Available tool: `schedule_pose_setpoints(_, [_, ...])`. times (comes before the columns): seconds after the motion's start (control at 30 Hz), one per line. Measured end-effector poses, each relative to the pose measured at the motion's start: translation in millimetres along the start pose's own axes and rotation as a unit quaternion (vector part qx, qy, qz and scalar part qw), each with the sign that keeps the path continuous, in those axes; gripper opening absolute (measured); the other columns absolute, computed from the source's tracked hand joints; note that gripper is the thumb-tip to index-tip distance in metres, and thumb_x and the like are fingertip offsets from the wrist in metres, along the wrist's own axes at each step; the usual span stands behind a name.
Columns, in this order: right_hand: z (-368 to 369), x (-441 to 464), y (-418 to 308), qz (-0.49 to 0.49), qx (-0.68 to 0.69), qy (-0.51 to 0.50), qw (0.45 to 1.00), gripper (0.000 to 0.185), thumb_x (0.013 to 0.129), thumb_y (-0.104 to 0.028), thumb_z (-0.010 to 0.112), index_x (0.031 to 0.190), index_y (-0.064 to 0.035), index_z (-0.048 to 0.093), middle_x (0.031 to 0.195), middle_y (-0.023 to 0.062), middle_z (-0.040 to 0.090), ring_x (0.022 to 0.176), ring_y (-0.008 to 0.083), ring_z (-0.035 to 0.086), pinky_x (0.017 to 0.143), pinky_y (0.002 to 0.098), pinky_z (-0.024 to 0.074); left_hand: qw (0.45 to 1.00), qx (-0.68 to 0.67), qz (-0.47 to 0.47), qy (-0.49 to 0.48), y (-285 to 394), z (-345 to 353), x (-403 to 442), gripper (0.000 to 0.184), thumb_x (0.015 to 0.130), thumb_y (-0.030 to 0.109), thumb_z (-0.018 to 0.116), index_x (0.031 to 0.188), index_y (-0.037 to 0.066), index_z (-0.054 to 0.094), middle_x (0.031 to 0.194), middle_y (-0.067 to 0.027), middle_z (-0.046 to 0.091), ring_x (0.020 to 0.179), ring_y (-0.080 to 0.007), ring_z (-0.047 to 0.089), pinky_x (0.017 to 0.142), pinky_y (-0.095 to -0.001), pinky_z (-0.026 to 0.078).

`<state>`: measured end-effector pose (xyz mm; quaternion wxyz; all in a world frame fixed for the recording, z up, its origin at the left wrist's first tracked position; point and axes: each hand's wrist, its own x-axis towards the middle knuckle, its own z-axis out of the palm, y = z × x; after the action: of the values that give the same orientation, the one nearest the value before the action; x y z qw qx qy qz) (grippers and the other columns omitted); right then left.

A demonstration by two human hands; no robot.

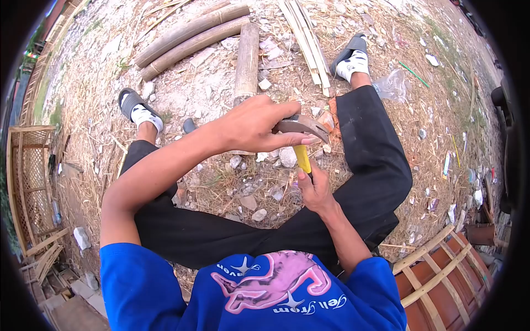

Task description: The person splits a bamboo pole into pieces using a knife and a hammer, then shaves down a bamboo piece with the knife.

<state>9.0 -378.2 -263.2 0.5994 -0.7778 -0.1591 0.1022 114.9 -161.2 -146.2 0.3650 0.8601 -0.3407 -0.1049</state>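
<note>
Hammer hung right of centre over stony ground, left hand clamped around its head, right hand wrapped around the handle's near end, apparently to keep it steady.

We're looking from head height, forward and steeply down! The bare left hand is close, mid-view, the blue, pink-printed cloth shirt nearer still.

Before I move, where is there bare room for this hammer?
Fairly open: strawy ground between the lattice panel and left sandal, and the pale patch between that sandal and the bamboo poles. Crowded: beneath the hammer, among stones.
</note>
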Motion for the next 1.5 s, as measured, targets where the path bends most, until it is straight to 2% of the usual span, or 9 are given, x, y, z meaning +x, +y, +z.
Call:
schedule_pose_setpoints(0.1, [-5.1, 4.5, 6.2, -0.023, 0.015, 0.009, 1.0, 0.035, 0.099, -0.031, 0.053, 0.098, 0.0043, 0.055, 0.059, 0.0155, 0.049, 0.048, 0.0269, 0.053, 0.049, 0.0378, 0.0404, 0.998, -0.004, 0.044, 0.037, 9.7, -2.0, 2.5, 0.047, 0.084, 0.051, 0.069, 0.082, 0.006, 0.057, 0.047, -0.012, 0.051, 0.045, -0.0328, 0.056, 0.045, -0.0408, 0.042])
schedule_pose_setpoints(0.33, [-1.7, 0.6, -0.1, -0.105, 0.114, 0.016, 0.988, 0.041, 0.099, -0.035, 0.053, 0.113, 0.0027, 0.061, 0.066, 0.0048, 0.054, 0.054, 0.0143, 0.053, 0.051, 0.0323, 0.0419, 0.992, 0.003, 0.101, 0.074, 34.1, -12.7, -4.3, 0.036, 0.077, 0.034, 0.081, 0.081, 0.005, 0.059, 0.054, -0.0091, 0.053, 0.048, -0.0286, 0.058, 0.045, -0.0341, 0.042])
schedule_pose_setpoints(0.57, [-9.4, 13.1, -11.7, -0.126, -0.027, 0.035, 0.991, 0.033, 0.098, -0.03, 0.055, 0.11, 0.0007, 0.061, 0.065, 0.0062, 0.055, 0.055, 0.0147, 0.058, 0.051, 0.0309, 0.0435, 0.986, 0.095, 0.139, 0.007, 26.3, -20.4, -1.4, 0.041, 0.076, 0.034, 0.082, 0.092, 0.004, 0.06, 0.055, -0.0076, 0.055, 0.046, -0.0246, 0.056, 0.046, -0.0324, 0.042])
schedule_pose_setpoints(0.67, [-11.1, 20.6, -11.3, -0.036, -0.038, 0.036, 0.998, 0.03, 0.1, -0.029, 0.054, 0.093, -0.0001, 0.056, 0.058, 0.005, 0.05, 0.052, 0.013, 0.053, 0.048, 0.0307, 0.0405, 0.999, 0.009, 0.04, -0.026, -4.7, -25.3, 11.5, 0.048, 0.081, 0.043, 0.076, 0.106, 0.006, 0.058, 0.062, -0.009, 0.058, 0.057, -0.0232, 0.06, 0.056, -0.0322, 0.046])
schedule_pose_setpoints(0.77, [-13.2, 29.6, 11.5, 0.057, 0.08, 0.06, 0.993, 0.031, 0.1, -0.034, 0.054, 0.097, -0.0037, 0.053, 0.061, -0.0032, 0.044, 0.051, 0.004, 0.041, 0.046, 0.0234, 0.0343, 0.985, -0.117, -0.054, 0.118, -80.3, -24.5, -2.2, 0.054, 0.099, 0.048, 0.044, 0.137, 0.01, 0.039, 0.116, -0.0095, 0.056, 0.103, -0.0217, 0.056, 0.091, -0.039, 0.045])
schedule_pose_setpoints(0.87, [-8.4, 24.8, 16.5, 0.12, 0.225, 0.131, 0.958, 0.026, 0.098, -0.031, 0.059, 0.093, -0.0084, 0.049, 0.059, -0.0063, 0.039, 0.045, 0.0018, 0.036, 0.04, 0.02, 0.0303, 0.972, 0.129, -0.182, 0.067, -188.0, -10.8, -83.2, 0.058, 0.084, 0.021, 0.061, 0.138, 0.01, 0.04, 0.12, -0.0127, 0.055, 0.111, -0.0295, 0.054, 0.097, -0.0438, 0.042])
schedule_pose_setpoints(1.0, [-15.7, 12.7, 37.2, 0.167, 0.245, 0.174, 0.939, 0.025, 0.096, -0.027, 0.063, 0.087, -0.0115, 0.044, 0.057, -0.0065, 0.038, 0.041, 0.0019, 0.034, 0.036, 0.0198, 0.0282, 0.876, 0.365, -0.273, -0.155, -220.8, 34.4, -199.7, 0.066, 0.074, 0.015, 0.068, 0.134, 0.012, 0.042, 0.139, -0.0103, 0.047, 0.135, -0.0317, 0.037, 0.107, -0.051, 0.036])
schedule_pose_setpoints(1.13, [-9.8, 12.3, 42.8, 0.183, 0.239, 0.179, 0.937, 0.021, 0.096, -0.021, 0.062, 0.088, -0.0119, 0.045, 0.057, -0.0066, 0.039, 0.041, 0.0018, 0.034, 0.036, 0.0198, 0.0286, 0.886, 0.339, -0.315, -0.022, -242.0, 70.0, -203.4, 0.064, 0.072, 0.014, 0.069, 0.131, 0.011, 0.043, 0.133, -0.0095, 0.051, 0.134, -0.029, 0.039, 0.11, -0.0513, 0.031])
schedule_pose_setpoints(1.5, [-8.1, 6.8, 48.3, 0.195, 0.225, 0.157, 0.942, 0.015, 0.094, -0.012, 0.06, 0.086, -0.0082, 0.048, 0.06, -0.0051, 0.045, 0.045, 0.0026, 0.042, 0.041, 0.0213, 0.0334, 0.908, 0.393, -0.114, -0.09, -217.2, -5.3, -161.5, 0.048, 0.069, 0.031, 0.072, 0.107, 0.01, 0.051, 0.089, -0.0073, 0.063, 0.094, -0.0245, 0.064, 0.099, -0.0428, 0.039])
